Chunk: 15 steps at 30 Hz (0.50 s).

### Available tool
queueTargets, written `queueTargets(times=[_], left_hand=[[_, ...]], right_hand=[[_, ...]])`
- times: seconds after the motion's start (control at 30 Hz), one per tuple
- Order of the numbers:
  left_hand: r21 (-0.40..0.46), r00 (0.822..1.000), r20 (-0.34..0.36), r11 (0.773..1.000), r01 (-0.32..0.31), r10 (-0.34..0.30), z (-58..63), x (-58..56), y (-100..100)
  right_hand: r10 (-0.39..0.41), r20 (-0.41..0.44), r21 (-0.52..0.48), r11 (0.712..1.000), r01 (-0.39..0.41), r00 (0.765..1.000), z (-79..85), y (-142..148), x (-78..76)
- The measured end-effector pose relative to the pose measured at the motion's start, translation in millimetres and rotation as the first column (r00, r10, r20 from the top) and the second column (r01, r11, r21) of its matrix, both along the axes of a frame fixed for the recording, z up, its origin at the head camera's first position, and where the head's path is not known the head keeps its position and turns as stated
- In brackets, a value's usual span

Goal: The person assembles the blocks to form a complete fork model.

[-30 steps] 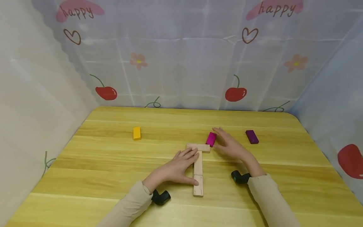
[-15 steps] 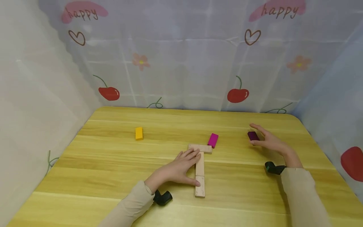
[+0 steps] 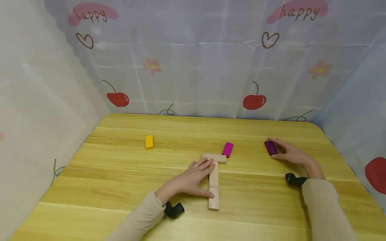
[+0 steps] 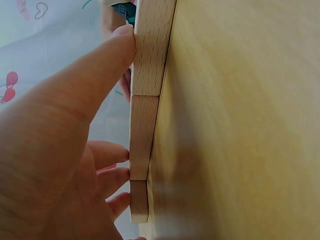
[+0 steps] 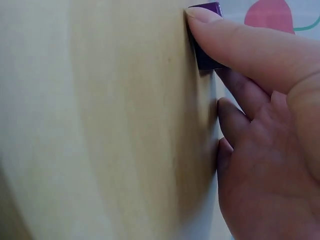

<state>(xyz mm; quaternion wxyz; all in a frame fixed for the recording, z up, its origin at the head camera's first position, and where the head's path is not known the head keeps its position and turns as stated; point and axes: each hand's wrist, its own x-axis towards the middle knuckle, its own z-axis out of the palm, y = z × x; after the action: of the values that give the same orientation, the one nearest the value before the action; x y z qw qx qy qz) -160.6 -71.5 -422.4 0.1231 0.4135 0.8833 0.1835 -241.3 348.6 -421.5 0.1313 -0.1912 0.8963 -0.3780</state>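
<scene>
Three plain wooden blocks lie flat on the table: two end to end in a column (image 3: 213,177), and a crosswise block (image 3: 220,158) at its far end. On them rests my left hand (image 3: 190,179), fingers spread, thumb on the nearest block (image 4: 152,47) and fingertips along the farther ones. At the right, my right hand (image 3: 292,155) pinches a purple block (image 3: 271,148) between thumb and forefinger. In the right wrist view the thumb lies against the purple block (image 5: 209,59); the other fingers touch or hover by the tabletop, I cannot tell which.
A magenta block (image 3: 228,149) lies tilted near the right end of the crosswise block. Farther left sits a yellow block (image 3: 149,142). Behind the wooden table (image 3: 99,160) hangs a printed curtain (image 3: 193,67), with more sheeting at both sides.
My right hand has moved right from beside the magenta block to the purple one and taken hold of it. My left hand stays on the plain blocks. The head view has shifted slightly.
</scene>
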Motion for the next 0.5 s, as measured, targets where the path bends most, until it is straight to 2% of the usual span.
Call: queueTargets(times=[0.23, 0.5], left_hand=[[-0.004, 1.0, -0.003, 1.0, 0.005, -0.005, 1.2, 0.3, 0.3], [-0.01, 1.0, 0.001, 1.0, 0.0, 0.0, 0.7, -0.4, 0.0]], right_hand=[[-0.007, 0.003, -0.033, 0.999, 0.007, 1.0, -2.8, 3.3, 1.0], [-0.061, 0.012, -0.106, 0.992, 0.062, 0.998, -6.1, 0.5, 2.6]])
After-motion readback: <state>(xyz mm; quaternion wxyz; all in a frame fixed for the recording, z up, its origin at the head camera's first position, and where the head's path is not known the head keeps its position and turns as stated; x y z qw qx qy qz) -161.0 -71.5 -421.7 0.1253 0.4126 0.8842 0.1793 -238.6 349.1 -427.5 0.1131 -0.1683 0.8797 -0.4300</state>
